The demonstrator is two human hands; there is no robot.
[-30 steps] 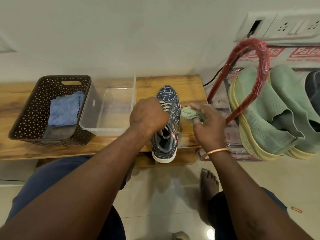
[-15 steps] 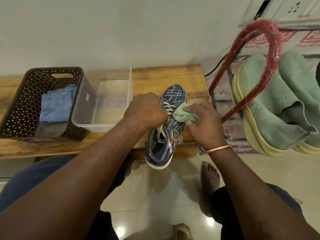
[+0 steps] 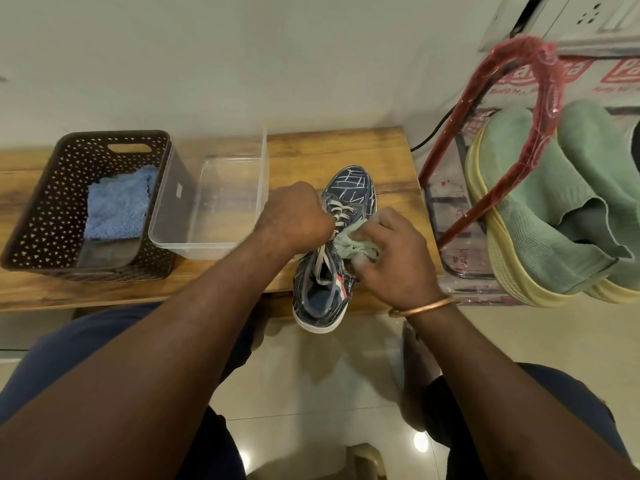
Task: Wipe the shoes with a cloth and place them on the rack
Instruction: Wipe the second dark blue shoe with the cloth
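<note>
Since a second ago the green cloth (image 3: 353,241) has gone from beside the shoe (image 3: 350,190) onto its right flank, now low near the collar; wiping under way, likely mid-pass, racking not yet begun; shoe lies on the wooden bench (image 3: 346,147), toe to the wall, heel overhanging the front edge; right hand (image 3: 393,259) bunches the cloth in curled fingers and presses it to the upper; left hand (image 3: 294,216) fisted over the laces, steadying; clear tub (image 3: 207,242) just left, nothing visible inside; brown basket (image 3: 41,202) further left holds a blue cloth (image 3: 117,209); red rack (image 3: 540,98) at right carries green shoes (image 3: 540,209).
</note>
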